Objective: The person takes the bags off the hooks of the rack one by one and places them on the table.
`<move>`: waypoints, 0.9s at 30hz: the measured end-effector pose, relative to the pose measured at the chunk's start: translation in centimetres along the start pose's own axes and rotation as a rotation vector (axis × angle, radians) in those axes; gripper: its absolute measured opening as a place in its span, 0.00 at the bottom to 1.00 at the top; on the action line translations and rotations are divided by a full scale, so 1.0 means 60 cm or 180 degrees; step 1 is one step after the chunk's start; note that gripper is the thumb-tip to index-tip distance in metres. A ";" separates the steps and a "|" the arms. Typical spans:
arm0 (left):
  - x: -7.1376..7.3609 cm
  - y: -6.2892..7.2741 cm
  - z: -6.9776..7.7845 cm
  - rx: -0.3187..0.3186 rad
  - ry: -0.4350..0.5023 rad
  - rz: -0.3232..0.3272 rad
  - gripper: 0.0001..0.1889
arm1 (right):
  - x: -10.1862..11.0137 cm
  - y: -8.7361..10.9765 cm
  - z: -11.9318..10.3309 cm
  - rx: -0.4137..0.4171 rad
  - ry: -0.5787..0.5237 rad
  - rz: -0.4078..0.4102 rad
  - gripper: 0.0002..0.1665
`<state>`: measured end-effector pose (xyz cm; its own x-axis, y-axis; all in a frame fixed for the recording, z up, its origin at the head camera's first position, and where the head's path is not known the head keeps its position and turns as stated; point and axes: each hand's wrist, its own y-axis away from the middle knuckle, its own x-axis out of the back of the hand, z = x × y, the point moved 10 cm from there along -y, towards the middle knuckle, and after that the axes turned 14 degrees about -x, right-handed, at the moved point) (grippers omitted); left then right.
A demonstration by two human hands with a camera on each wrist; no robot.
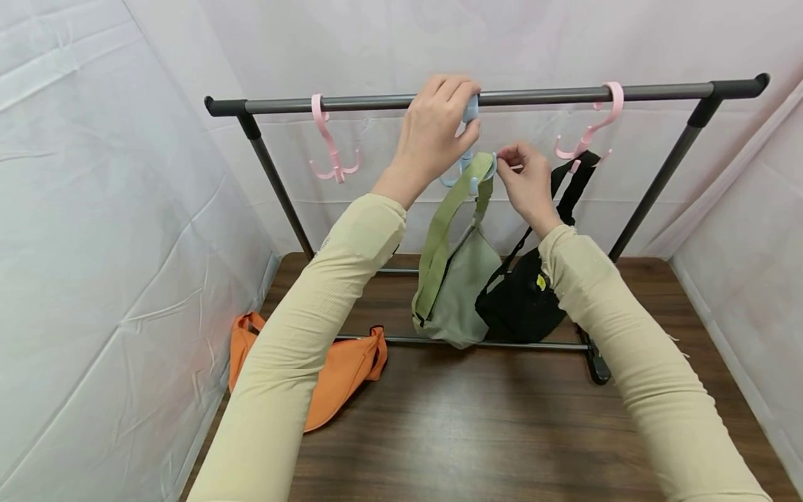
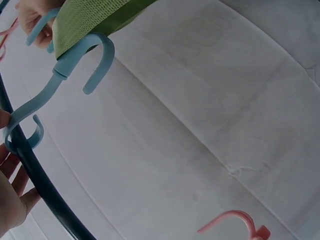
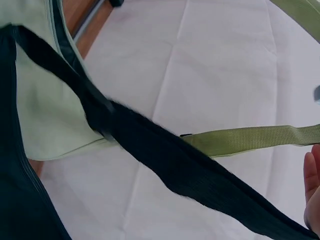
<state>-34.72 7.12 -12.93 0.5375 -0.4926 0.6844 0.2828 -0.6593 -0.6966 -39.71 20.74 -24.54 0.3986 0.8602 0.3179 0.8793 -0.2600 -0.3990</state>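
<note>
A light blue four-way hook (image 2: pixel 40 100) hangs on the dark rail (image 1: pixel 533 96). My left hand (image 1: pixel 439 122) lies over the rail and grips the hook's curved top, thumb and fingers either side. A green bag (image 1: pixel 467 286) hangs by its wide green strap (image 1: pixel 439 240), which is looped over a hook prong. My right hand (image 1: pixel 527 178) pinches the prong's tip right beside the strap, thumb and forefinger together. In the left wrist view the right hand's curled fingers show partly behind a blue prong.
A black bag (image 1: pixel 521 300) hangs from the right pink hook (image 1: pixel 586 136), close to my right wrist. Another pink hook (image 1: pixel 332 146) hangs at left. An orange bag (image 1: pixel 341 380) lies on the wooden floor (image 1: pixel 452 418), partly behind my left sleeve. White sheets (image 1: pixel 125 230) surround the rack.
</note>
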 end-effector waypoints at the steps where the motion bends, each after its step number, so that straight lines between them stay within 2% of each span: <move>1: -0.001 0.000 0.001 -0.0008 0.0003 0.0003 0.16 | 0.004 -0.002 -0.007 0.0048 0.0035 0.0003 0.07; 10: -0.005 -0.001 0.001 -0.0020 -0.0028 0.0014 0.15 | 0.026 -0.011 -0.069 0.0364 0.0228 0.0038 0.08; 14: -0.005 -0.001 0.000 -0.0039 -0.0053 0.0033 0.15 | 0.032 -0.003 -0.089 0.0462 0.0259 0.0088 0.08; 23: -0.006 0.001 -0.007 -0.0008 -0.0063 0.0065 0.15 | 0.035 0.012 -0.118 0.0841 0.0269 0.0283 0.07; 27: -0.004 0.003 -0.010 0.0003 -0.0069 0.0069 0.15 | 0.037 0.017 -0.128 0.0897 0.0272 0.0392 0.07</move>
<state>-35.27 6.81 -13.10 0.5606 -0.4945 0.6643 0.2715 -0.6481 -0.7115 -35.91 19.00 -17.65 0.5286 0.7867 0.3188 0.7210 -0.2178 -0.6578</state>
